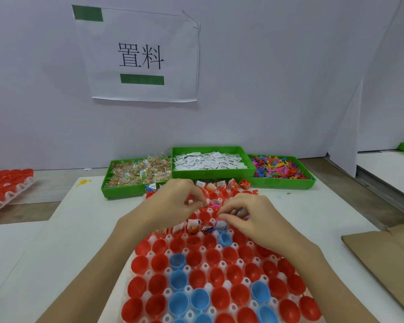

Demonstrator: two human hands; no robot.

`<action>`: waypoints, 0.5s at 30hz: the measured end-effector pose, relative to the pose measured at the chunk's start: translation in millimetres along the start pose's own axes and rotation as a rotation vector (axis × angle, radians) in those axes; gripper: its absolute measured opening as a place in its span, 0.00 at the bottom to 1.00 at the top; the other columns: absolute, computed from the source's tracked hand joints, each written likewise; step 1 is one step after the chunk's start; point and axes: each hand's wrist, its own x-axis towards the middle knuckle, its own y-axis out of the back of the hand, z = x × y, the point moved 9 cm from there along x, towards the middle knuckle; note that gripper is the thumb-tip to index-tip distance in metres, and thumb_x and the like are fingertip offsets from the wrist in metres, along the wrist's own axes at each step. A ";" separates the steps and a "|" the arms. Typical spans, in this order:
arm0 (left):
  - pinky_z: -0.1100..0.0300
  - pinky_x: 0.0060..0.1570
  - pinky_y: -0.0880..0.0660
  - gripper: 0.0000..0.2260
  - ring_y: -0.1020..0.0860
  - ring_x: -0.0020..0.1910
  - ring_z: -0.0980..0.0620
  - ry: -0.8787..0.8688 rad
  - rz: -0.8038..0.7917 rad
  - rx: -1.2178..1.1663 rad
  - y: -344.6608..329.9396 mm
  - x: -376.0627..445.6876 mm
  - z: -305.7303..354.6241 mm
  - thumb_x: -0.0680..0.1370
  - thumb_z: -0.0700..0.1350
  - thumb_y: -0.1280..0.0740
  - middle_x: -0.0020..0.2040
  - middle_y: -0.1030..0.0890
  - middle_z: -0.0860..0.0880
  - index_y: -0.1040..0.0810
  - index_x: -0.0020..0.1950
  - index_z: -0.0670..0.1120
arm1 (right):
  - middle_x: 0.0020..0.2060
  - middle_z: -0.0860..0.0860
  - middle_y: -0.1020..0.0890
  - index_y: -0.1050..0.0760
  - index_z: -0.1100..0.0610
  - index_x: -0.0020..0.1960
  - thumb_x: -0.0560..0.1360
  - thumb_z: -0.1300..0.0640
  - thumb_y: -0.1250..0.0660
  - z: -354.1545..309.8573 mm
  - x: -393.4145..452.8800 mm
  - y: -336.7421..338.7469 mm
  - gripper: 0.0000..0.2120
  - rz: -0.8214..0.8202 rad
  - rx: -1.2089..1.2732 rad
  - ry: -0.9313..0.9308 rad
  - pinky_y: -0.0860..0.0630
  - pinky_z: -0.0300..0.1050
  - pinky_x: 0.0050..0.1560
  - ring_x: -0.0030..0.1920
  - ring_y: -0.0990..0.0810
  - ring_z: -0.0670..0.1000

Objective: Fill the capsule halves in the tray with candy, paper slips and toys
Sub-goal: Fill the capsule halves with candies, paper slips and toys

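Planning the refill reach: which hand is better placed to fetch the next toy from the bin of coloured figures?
The right hand, probably. The toy bin sits at the far right, on its side; the left hand lies nearer the candy bin.

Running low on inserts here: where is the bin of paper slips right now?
In the head view, the paper-slip bin sits at the back centre, between the candy bin on its left and the toy bin on its right.

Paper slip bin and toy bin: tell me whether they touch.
Touching. The head view shows the paper slip bin overlapping the toy bin rim, with no gap visible.
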 end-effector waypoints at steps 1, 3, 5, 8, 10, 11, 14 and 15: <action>0.74 0.39 0.31 0.09 0.25 0.42 0.66 0.038 0.045 0.007 8.5 -0.5 -10.2 0.82 0.43 0.33 0.45 0.23 0.61 0.14 0.57 0.50 | 0.43 0.43 0.16 0.13 0.50 0.48 0.77 0.53 0.26 0.3 -0.1 5.9 0.03 0.036 0.036 -0.003 0.21 0.35 0.46 0.44 0.18 0.43; 0.73 0.38 0.32 0.09 0.25 0.42 0.64 0.114 0.179 0.034 28.4 -3.8 -34.7 0.82 0.41 0.34 0.47 0.21 0.57 0.15 0.58 0.49 | 0.41 0.43 0.15 0.13 0.50 0.47 0.77 0.52 0.27 1.5 -0.5 17.5 0.04 0.109 0.107 -0.009 0.22 0.35 0.45 0.44 0.18 0.43; 0.69 0.41 0.31 0.09 0.24 0.41 0.61 0.207 0.352 0.048 48.8 -12.6 -63.5 0.82 0.40 0.33 0.48 0.21 0.54 0.16 0.58 0.47 | 0.40 0.43 0.15 0.14 0.50 0.46 0.78 0.52 0.28 2.9 -1.1 26.0 0.05 0.166 0.124 -0.013 0.23 0.34 0.44 0.43 0.18 0.43; 0.52 0.53 0.24 0.10 0.21 0.50 0.46 0.387 0.448 0.125 59.7 -23.8 -112.8 0.81 0.40 0.32 0.53 0.18 0.44 0.17 0.60 0.41 | 0.39 0.44 0.15 0.15 0.50 0.46 0.80 0.52 0.30 7.1 -1.0 30.3 0.07 0.191 0.107 -0.026 0.23 0.38 0.44 0.42 0.18 0.44; 0.45 0.61 0.26 0.12 0.21 0.58 0.39 0.467 0.381 0.208 58.4 -22.7 -141.3 0.81 0.40 0.33 0.60 0.18 0.39 0.19 0.64 0.38 | 0.38 0.44 0.16 0.15 0.50 0.46 0.80 0.52 0.31 9.0 -0.5 30.6 0.08 0.189 0.099 -0.031 0.22 0.40 0.45 0.42 0.18 0.45; 0.46 0.62 0.27 0.14 0.22 0.61 0.37 0.482 0.334 0.244 57.7 -20.9 -152.6 0.82 0.40 0.33 0.62 0.18 0.39 0.20 0.66 0.37 | 0.38 0.45 0.16 0.15 0.50 0.46 0.81 0.52 0.31 9.2 -0.5 30.2 0.08 0.187 0.093 -0.030 0.22 0.41 0.46 0.42 0.19 0.45; 0.50 0.63 0.28 0.16 0.23 0.65 0.40 0.469 0.118 0.292 50.1 -15.1 -176.0 0.84 0.44 0.35 0.67 0.20 0.42 0.23 0.71 0.42 | 0.38 0.45 0.16 0.15 0.50 0.45 0.81 0.52 0.32 7.0 -1.1 28.9 0.09 0.183 0.088 -0.019 0.22 0.42 0.46 0.42 0.19 0.45; 0.52 0.62 0.27 0.16 0.22 0.64 0.43 0.457 0.041 0.288 45.9 -14.1 -181.1 0.84 0.46 0.35 0.67 0.20 0.44 0.23 0.71 0.44 | 0.38 0.45 0.16 0.15 0.51 0.46 0.81 0.51 0.32 6.3 -1.4 28.5 0.09 0.182 0.091 -0.016 0.22 0.43 0.46 0.42 0.19 0.45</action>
